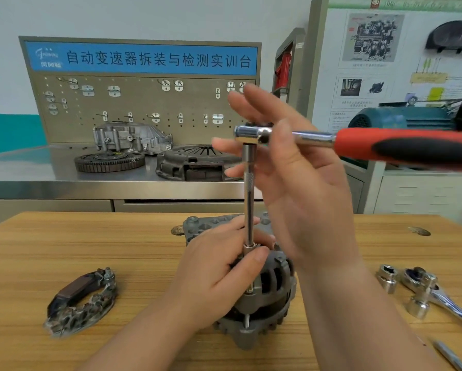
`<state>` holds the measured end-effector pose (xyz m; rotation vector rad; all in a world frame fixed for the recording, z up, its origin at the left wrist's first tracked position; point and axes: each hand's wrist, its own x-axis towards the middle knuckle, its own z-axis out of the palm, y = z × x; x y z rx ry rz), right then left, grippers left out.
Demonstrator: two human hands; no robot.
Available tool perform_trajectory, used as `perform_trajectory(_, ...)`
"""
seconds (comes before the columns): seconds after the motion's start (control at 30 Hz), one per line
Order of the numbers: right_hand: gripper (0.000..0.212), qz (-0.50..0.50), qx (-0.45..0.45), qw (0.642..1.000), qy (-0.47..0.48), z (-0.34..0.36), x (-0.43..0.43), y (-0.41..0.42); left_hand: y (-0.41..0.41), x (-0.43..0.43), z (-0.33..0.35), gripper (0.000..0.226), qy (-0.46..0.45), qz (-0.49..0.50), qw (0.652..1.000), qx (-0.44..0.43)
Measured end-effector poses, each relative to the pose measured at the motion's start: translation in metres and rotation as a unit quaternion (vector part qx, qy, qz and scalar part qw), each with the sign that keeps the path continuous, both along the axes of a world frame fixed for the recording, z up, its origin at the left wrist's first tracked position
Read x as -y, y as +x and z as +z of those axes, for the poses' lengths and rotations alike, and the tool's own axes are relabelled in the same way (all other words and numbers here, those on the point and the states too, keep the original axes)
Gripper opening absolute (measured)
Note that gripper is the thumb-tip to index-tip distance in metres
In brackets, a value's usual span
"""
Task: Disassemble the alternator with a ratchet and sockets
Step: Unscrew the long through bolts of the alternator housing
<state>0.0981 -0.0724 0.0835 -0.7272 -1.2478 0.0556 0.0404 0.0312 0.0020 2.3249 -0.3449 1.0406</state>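
In the head view, the alternator (pixel 272 287) stood near centre on the wooden table (pixel 90 250). The left hand (pixel 216 271) pinched the lower end of the upright extension bar (pixel 248 199) above it. The right hand (pixel 302 188), fingers spread straight, touched the ratchet (pixel 401 148) head without clasping it.

Head-worn camera looks forward and down, close above the alternator (pixel 275 301).
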Motion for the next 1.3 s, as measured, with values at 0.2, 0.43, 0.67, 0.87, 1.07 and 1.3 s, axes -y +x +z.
perform_trajectory(0.2, 0.046, 0.211, -0.189, 0.958, -0.035, -0.001, -0.003, -0.002, 0.001, 0.002, 0.003, 0.035, 0.027, 0.004, 0.999, 0.047)
perform_trajectory(0.43, 0.024, 0.001, -0.015, 1.000, -0.014, 0.006, 0.003, -0.008, 0.002, 0.001, 0.001, 0.031, 0.034, -0.004, 0.998, 0.045)
perform_trajectory(0.67, 0.033, 0.140, -0.111, 0.984, -0.021, 0.003, -0.002, -0.008, 0.000, 0.003, 0.004, 0.028, 0.058, 0.012, 0.996, 0.064)
perform_trajectory(0.87, 0.046, 0.185, -0.155, 0.968, -0.066, -0.003, -0.005, -0.002, 0.002, 0.001, 0.000, 0.039, 0.073, 0.023, 0.995, 0.061)
perform_trajectory(1.07, 0.029, 0.161, -0.025, 0.987, -0.017, 0.003, 0.002, 0.002, 0.002, 0.003, 0.005, 0.024, 0.077, 0.013, 0.995, 0.054)
perform_trajectory(1.3, 0.040, 0.200, -0.109, 0.973, -0.040, -0.001, -0.004, 0.002, 0.000, 0.003, 0.005, 0.040, 0.081, 0.018, 0.995, 0.059)
